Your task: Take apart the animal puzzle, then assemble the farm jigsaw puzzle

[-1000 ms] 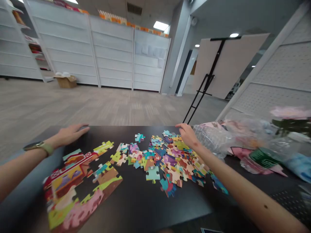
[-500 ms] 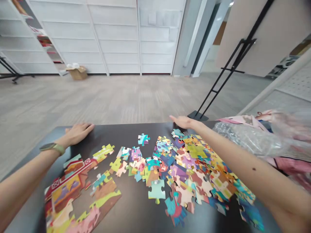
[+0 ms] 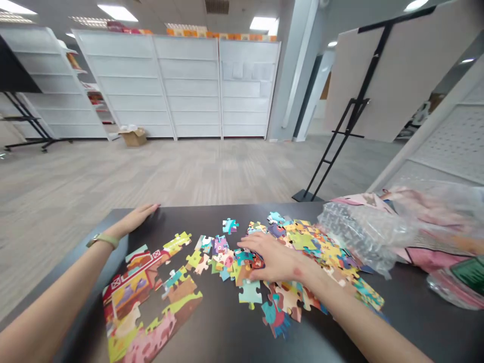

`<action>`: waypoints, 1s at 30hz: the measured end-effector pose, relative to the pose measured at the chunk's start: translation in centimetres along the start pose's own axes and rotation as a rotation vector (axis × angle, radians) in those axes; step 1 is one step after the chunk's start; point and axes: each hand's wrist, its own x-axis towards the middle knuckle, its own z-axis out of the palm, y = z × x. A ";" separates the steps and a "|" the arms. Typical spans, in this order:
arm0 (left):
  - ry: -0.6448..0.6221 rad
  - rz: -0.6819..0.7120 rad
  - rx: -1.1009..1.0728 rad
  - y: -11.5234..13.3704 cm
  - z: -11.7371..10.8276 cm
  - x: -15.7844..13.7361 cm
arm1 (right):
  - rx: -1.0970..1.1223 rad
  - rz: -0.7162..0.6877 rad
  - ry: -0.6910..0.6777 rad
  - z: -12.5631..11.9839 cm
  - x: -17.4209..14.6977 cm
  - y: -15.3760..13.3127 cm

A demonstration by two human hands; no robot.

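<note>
Head view, as it reaches my screen: the left hand (image 3: 141, 217), its wrist in a pale green watch band (image 3: 108, 239), rests at the far left of the smooth black tabletop (image 3: 223, 335). I see its fingers extended and nothing in its grasp. The right hand (image 3: 270, 256) lies palm down over the near-left part of a loose heap of multicoloured interlocking jigsaw pieces (image 3: 289, 297). Its thumb stands well parted from its gently curved fingers, with pieces visible in the gap; I cannot tell whether the fingertips touch a piece, or whether one lies hidden beneath the palm.

On the left of the tabletop, nearer to me than the left hand, is a partly joined jigsaw section (image 3: 130, 297) showing a red barn with white trim and, along its near side, a pink spotted shape; a bare gap of tabletop shows within it. A yellow-green strip of pieces (image 3: 177, 243) lies at its far end. Between section and heap I note a purple piece (image 3: 220, 245) among a small cluster. One turquoise piece (image 3: 230, 226) lies apart, beyond that cluster; a mint-green piece (image 3: 250, 293) lies at the heap's near-left edge, just beside the right thumb.

To the right of the heap I observe crumpled clear bubble wrap (image 3: 357, 232), pink printed packaging (image 3: 434, 258) and a clear package with a green label (image 3: 471, 275). Beyond the table stand white slatted shelving (image 3: 189, 91), an open brown cardboard box (image 3: 134, 137) on the floor, and a black metal stand (image 3: 342, 133) bearing a pale board.
</note>
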 end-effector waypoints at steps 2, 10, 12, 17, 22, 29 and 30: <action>0.007 0.091 -0.075 1.2 -0.8 -1.9 | 0.023 -0.021 0.018 1.1 0.4 -0.2; 0.157 0.474 -0.193 6.0 -0.4 -8.0 | -0.127 0.049 0.257 -0.4 -0.9 2.7; 0.143 0.504 -0.162 5.5 -0.1 -7.9 | -0.178 0.029 0.314 -0.8 -1.1 2.4; 0.148 0.525 -0.178 5.1 0.5 -7.9 | -0.221 -0.011 0.209 1.1 -0.3 -1.2; 0.129 0.611 -0.188 6.5 0.6 -8.6 | -0.270 -0.078 0.193 4.3 0.1 -0.3; 0.080 0.621 -0.176 5.5 -0.1 -8.6 | -0.200 -0.185 0.145 5.0 1.8 -1.5; 0.095 0.615 -0.182 5.4 0.0 -8.6 | -0.164 -0.216 0.095 5.0 2.7 -3.3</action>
